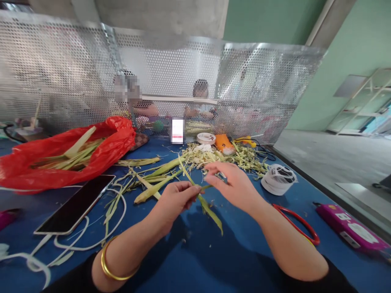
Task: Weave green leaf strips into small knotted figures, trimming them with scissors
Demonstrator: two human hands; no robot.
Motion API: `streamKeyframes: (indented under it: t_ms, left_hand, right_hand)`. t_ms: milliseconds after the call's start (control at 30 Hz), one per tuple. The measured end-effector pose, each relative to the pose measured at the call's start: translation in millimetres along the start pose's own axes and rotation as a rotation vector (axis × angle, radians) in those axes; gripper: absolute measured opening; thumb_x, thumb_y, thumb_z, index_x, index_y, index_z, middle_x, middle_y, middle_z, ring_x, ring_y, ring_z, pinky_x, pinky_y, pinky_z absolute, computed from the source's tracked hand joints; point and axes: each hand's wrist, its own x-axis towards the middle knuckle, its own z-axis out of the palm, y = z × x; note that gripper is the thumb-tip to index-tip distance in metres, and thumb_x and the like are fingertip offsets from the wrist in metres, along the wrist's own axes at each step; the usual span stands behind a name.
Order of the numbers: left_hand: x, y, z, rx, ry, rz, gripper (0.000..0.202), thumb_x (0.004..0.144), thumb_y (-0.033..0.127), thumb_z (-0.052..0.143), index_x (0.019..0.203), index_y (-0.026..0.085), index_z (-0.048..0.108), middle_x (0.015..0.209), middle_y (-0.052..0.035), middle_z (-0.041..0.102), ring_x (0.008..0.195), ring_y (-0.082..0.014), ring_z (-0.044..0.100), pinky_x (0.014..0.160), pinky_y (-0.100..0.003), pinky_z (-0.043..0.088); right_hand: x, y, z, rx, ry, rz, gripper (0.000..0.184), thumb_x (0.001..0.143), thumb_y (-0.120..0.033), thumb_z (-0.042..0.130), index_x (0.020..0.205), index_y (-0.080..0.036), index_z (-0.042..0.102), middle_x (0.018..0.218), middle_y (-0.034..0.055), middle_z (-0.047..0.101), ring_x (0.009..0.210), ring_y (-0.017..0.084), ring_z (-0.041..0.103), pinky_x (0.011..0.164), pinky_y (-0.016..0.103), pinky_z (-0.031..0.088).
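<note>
My left hand (180, 196) pinches a green husk leaf (209, 209) between thumb and fingers, over the middle of the blue table. One end of the leaf hangs down to the right, and a thin part points up and away. Just to the right is my right hand (230, 183), its fingers curved and apart, with nothing plainly held. A short strip end pokes out toward its thumb; whether they touch I cannot tell. Beyond the hands lie loose husk leaves (159, 185) and a heap of shredded pale strips (195, 158).
At the left are a red plastic bag (61, 177) of leaves and a dark tablet (76, 205) with a white cable (88, 246). A white roll (276, 181), red scissor handles (301, 221) and a purple pack (351, 228) lie right. A perforated screen (171, 61) stands behind.
</note>
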Motion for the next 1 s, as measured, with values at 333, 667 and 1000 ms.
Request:
streamKeyframes:
  t_ms: [333,667,1000]
  left_hand:
    - [4.9,-1.5,-5.8,-0.153,-0.080,-0.077,0.017,0.069,0.030,0.068,0.065,0.014,0.063,0.048,0.0062,0.046,0.041,-0.0041,0.037,0.042,-0.019,0.019]
    - [7.3,-0.4,-7.7,-0.377,0.133,0.013,0.021,0.070,0.031,0.074,0.075,0.013,0.065,0.066,-0.0021,0.067,0.054,-0.0088,0.058,0.051,-0.018,0.041]
    - [4.5,-1.8,-0.2,-0.618,0.006,0.001,0.019,0.072,0.028,0.073,0.082,0.014,0.064,0.082,-0.0074,0.073,0.057,-0.0144,0.063,0.052,-0.026,0.050]
  right_hand:
    - [1.3,8.2,4.3,-0.343,-0.007,-0.299,0.022,0.094,-0.018,0.048,0.077,-0.021,0.062,0.073,-0.0012,0.067,0.071,0.014,0.060,0.098,0.040,0.033]
    - [-18.0,-17.1,19.4,-0.312,0.470,-0.299,0.013,0.090,-0.020,0.054,0.085,-0.019,0.065,0.077,0.0052,0.067,0.072,0.018,0.059,0.075,0.032,0.042]
    - [-22.6,-17.3,71.3,0.571,-0.080,0.383,0.029,0.081,-0.040,0.059,0.063,-0.018,0.055,0.053,-0.0037,0.047,0.051,0.011,0.045,0.052,0.024,0.039]
